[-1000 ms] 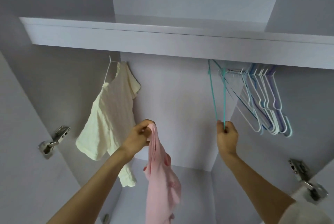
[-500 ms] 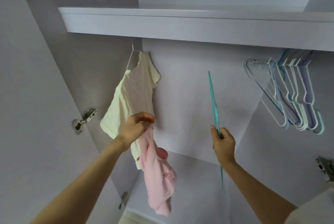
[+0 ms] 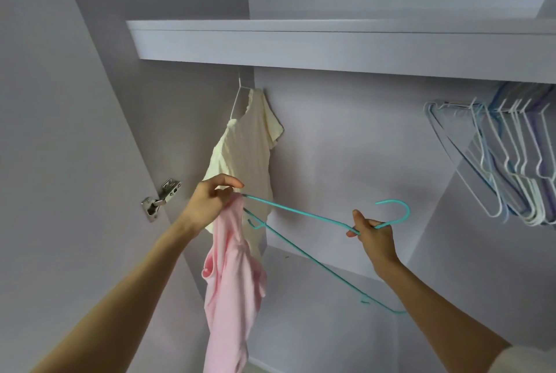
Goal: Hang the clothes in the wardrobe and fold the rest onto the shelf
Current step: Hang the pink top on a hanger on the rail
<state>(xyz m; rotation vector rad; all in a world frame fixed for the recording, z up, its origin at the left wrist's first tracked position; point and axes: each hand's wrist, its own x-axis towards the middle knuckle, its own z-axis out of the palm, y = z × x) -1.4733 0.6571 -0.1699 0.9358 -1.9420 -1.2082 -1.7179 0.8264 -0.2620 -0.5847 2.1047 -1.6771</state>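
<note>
My left hand [image 3: 210,202] pinches the top of a pink garment [image 3: 231,291], which hangs down limp below it. My right hand [image 3: 374,235] grips a teal wire hanger [image 3: 301,214] just under its hook. The hanger lies tilted, and one shoulder end reaches the pink garment at my left fingers. Behind my left hand a cream short-sleeved top [image 3: 246,159] hangs on a white hanger at the left end of the wardrobe. The shelf [image 3: 331,41] runs across above.
Several empty hangers [image 3: 511,162], white, blue and purple, hang bunched on the rail at the right. A metal door hinge [image 3: 161,199] sits on the left side panel. The wardrobe's back wall lies between the cream top and the hangers.
My right hand has taken the teal hanger off the rail, swung it from upright to lying sideways and brought its end to the pink garment. The view has shifted left.
</note>
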